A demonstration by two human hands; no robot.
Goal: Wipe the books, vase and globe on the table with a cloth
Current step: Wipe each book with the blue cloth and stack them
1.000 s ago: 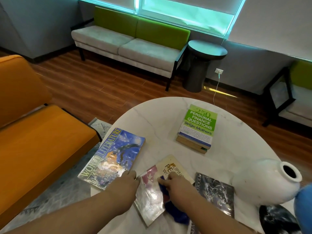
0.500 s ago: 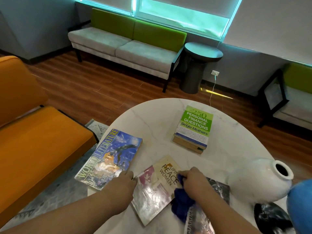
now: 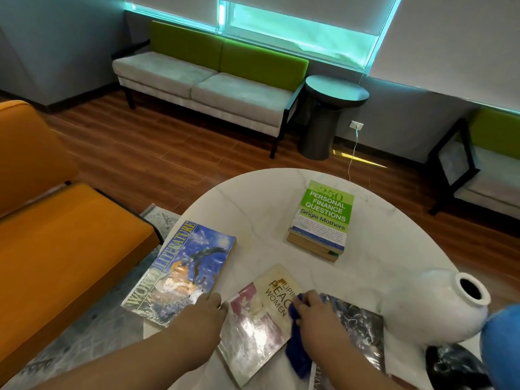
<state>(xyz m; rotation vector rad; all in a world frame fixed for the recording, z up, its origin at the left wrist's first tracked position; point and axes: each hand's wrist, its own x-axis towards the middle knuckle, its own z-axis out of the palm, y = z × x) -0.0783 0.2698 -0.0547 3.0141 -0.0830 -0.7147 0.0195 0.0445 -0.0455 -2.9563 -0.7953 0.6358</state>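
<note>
Cloth (image 3: 298, 356), blue, bunched under right hand (image 3: 318, 313), fingers curled round it, pressed on right edge of Peace Women book (image 3: 259, 327) where it meets dark marbled book (image 3: 357, 327). Left hand (image 3: 202, 316) rests fingers-down at that book's left edge, clutching nothing; likely pins glossy cover so it won't skid under wiping. World Literature book (image 3: 183, 271) just left. Green finance book (image 3: 323, 212) tops small stack farther back on table (image 3: 267, 198). Vase (image 3: 430, 302), mouth turned up-right, and globe (image 3: 503, 342) at right, both apart from cloth.

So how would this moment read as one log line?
step: wiping Peace Women book | right hand: holds cloth on it | left hand: touches its edge
</note>
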